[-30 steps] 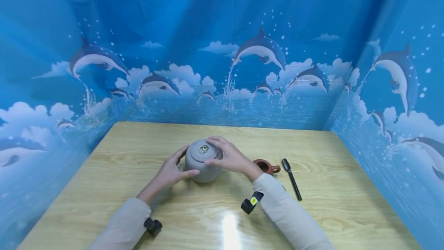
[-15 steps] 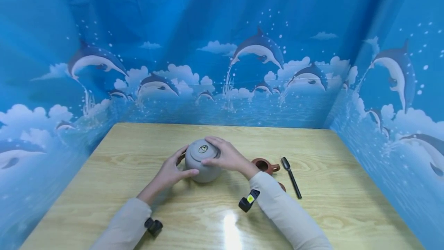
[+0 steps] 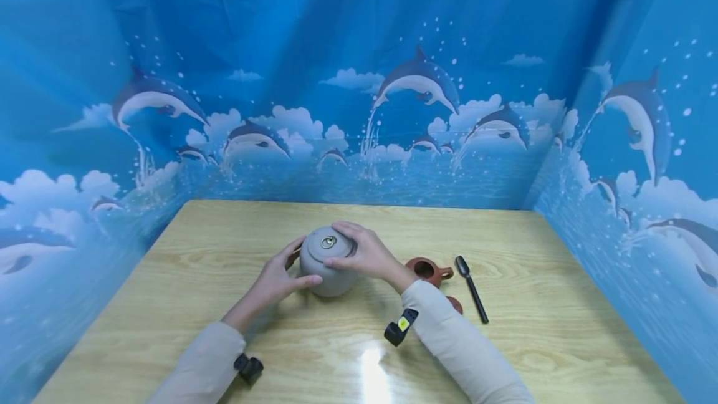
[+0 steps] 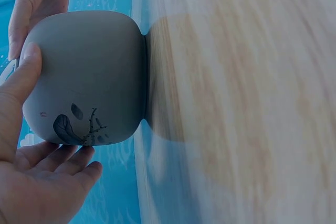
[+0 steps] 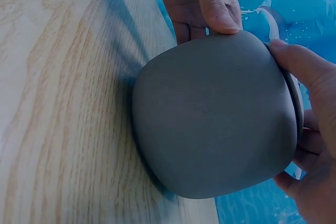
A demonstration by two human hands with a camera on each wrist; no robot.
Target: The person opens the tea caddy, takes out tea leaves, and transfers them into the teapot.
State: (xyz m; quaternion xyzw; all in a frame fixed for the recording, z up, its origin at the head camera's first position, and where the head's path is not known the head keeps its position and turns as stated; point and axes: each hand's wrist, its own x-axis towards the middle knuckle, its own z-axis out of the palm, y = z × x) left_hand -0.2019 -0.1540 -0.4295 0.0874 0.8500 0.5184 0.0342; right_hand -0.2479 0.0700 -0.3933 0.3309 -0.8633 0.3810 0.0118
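Two hands hold a gray jar (image 3: 331, 282) between them: the left hand (image 3: 277, 279) curves thumb and fingers around its body, while the right hand (image 3: 367, 254) pinches the lid (image 3: 321, 252) at its rim. From the head view, the jar conceals most of the left fingers. A metal ring (image 3: 328, 242) tops the lid between the hands, its detail too small to read. Beside the left fingertips, the left wrist view shows a dark plant motif (image 4: 79, 129). Just beyond the right wrist sits a brown teapot (image 3: 424, 270), cut off in the left wrist view. The right sleeve (image 3: 449, 335) partly covers a small brown object (image 3: 455, 304), unidentifiable. Farther right lies a black scoop (image 3: 472, 288).
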